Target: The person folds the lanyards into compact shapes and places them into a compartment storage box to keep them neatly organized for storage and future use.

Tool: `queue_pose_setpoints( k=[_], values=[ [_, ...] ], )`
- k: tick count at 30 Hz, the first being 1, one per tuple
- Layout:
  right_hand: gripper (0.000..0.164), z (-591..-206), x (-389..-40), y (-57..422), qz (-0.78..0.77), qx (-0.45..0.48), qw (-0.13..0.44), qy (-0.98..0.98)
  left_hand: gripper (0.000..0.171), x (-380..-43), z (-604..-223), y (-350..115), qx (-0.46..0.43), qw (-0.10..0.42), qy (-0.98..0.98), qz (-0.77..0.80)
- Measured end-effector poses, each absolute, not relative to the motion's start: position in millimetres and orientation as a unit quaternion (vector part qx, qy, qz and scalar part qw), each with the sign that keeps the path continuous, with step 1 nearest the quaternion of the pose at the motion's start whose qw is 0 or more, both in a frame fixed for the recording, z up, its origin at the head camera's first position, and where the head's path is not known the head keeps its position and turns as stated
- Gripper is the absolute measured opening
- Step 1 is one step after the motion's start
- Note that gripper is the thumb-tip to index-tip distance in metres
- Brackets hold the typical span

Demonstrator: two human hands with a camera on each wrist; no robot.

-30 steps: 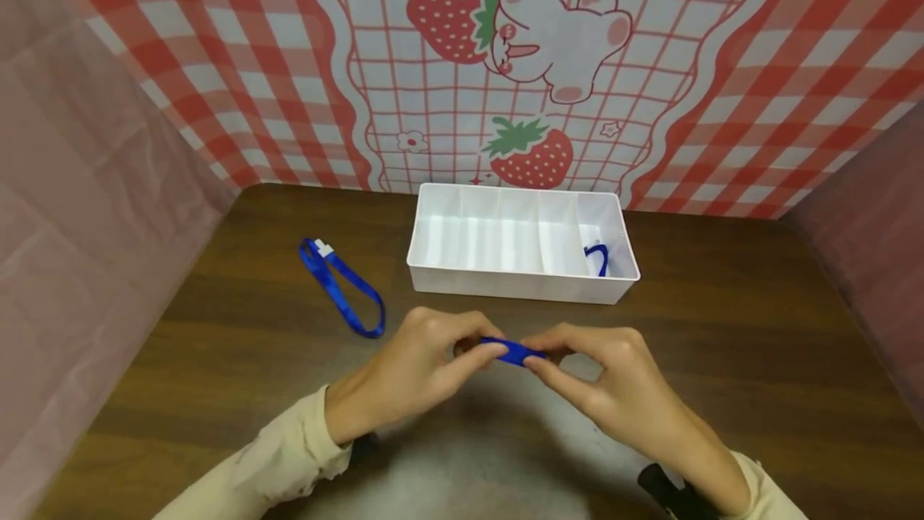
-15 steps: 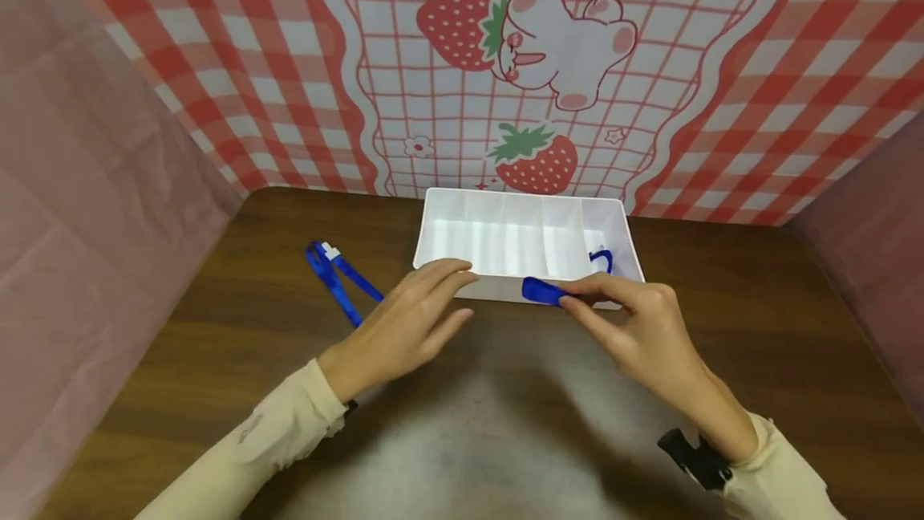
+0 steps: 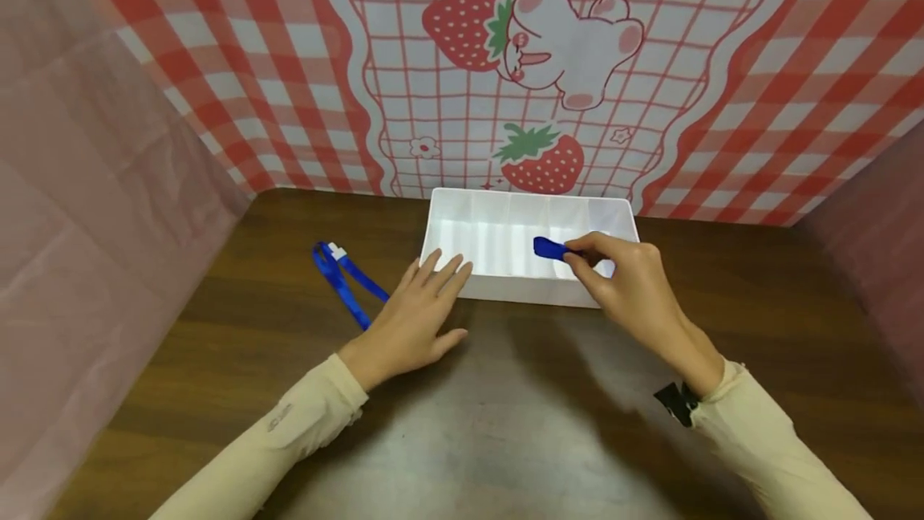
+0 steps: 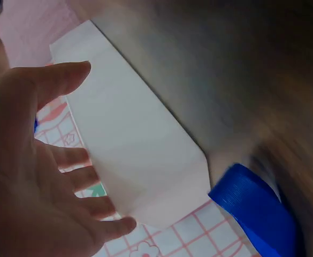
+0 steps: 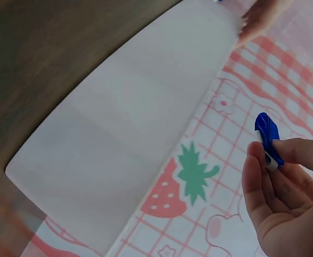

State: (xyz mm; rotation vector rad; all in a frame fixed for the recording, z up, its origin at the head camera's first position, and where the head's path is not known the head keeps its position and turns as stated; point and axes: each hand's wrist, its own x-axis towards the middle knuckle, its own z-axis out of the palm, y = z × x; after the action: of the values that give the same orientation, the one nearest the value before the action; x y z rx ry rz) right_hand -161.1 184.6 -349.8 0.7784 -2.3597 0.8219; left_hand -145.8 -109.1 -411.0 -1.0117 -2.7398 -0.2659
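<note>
My right hand point(image 3: 635, 275) pinches a folded blue lanyard point(image 3: 550, 248) between thumb and fingers, held over the white divided box point(image 3: 520, 289). A white piece shows along the folded lanyard point(image 5: 268, 140) in the right wrist view. My left hand point(image 3: 415, 326) has its fingers spread, with the fingertips right at the box's front left rim. In the left wrist view nothing lies between that hand's thumb and fingers. The box's rightmost compartment is mostly hidden behind my right hand.
A second blue lanyard point(image 3: 345, 292) with a white clip point(image 3: 336, 251) lies looped on the wooden table point(image 3: 216, 327), left of the box and partly under my left hand in the head view. A red-and-white checked cloth point(image 3: 404, 87) hangs close behind the box.
Both hands first held the folded lanyard in front of the box. My left hand let go and moved to the box's rim, while my right hand carried the lanyard forward over the box.
</note>
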Motion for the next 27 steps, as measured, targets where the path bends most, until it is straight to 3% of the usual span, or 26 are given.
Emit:
queue_pose_setpoints(
  k=[5, 18, 27],
  values=[
    [0.008, -359, -181, 180, 0.287, 0.283, 0.241, -0.883, 0.088, -146, -413, -106, -0.347, 0.125, -0.927, -0.075],
    [0.005, -374, -222, 162, 0.211, 0.313, 0.224, -0.899, 0.091, -146, -413, -108, -0.343, 0.099, -0.932, -0.061],
    [0.004, -381, -241, 150, 0.179, 0.314, 0.181, -0.915, 0.088, -147, -414, -109, -0.341, 0.107, -0.932, -0.055]
  ],
)
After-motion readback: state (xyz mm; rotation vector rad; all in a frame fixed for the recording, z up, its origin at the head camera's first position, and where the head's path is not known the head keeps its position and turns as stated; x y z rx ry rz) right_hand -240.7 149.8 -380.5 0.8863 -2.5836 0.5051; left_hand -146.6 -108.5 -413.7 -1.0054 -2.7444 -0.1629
